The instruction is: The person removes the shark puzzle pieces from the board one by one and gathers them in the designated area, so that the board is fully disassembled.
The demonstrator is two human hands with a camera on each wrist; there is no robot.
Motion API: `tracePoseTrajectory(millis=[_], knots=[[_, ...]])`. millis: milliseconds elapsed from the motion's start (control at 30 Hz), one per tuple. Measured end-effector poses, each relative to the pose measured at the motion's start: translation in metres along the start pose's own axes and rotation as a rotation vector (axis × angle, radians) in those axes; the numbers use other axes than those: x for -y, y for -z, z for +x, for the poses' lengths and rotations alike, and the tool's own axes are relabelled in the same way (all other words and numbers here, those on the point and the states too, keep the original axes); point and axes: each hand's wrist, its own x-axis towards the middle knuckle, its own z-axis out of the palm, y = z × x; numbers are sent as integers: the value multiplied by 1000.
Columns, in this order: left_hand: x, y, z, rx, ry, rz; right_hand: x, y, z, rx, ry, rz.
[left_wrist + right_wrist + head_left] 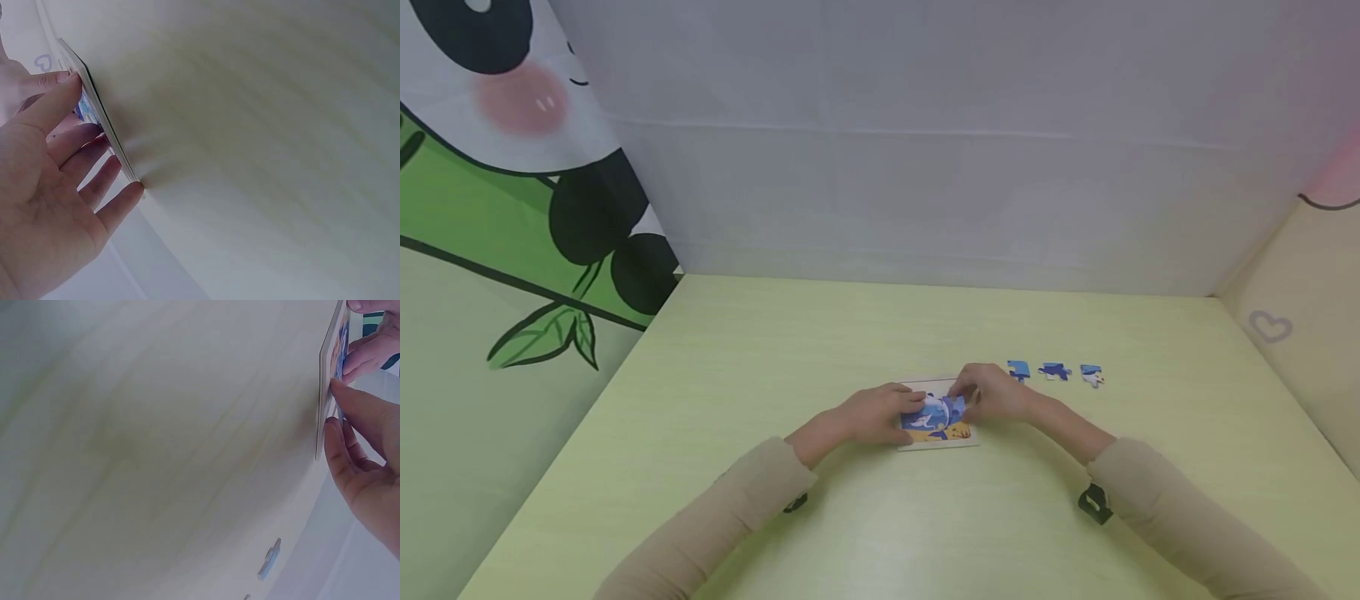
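Observation:
A jigsaw puzzle board (936, 446) with a pale frame lies on the table, showing a blue and orange sea picture partly filled in. My left hand (880, 412) rests on its left side, thumb and fingers spread along the edge; in the left wrist view the left hand (50, 181) touches the board's rim. At the upper right of the board, my right hand (997, 393) pinches a blue puzzle piece (955, 406) over the picture. From the right wrist view, the right hand (369, 450) has thumb and fingertips close at the board, mostly hiding the piece.
Three loose puzzle pieces lie in a row right of the board: a blue one (1018, 369) partly behind the right hand, a dark blue one (1055, 372) and a blue-white one (1092, 374). A pale wall (880, 208) stands behind the table (775, 333).

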Motion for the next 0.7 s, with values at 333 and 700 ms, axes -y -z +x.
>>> tracePoseTrajectory(millis=[333,700], knots=[[3,-2,4,14,-1,-14,0,4,-4,-11,48,-10],[6,-2,4,36,-4,-34,-4,16,-15,-82,15,-4]])
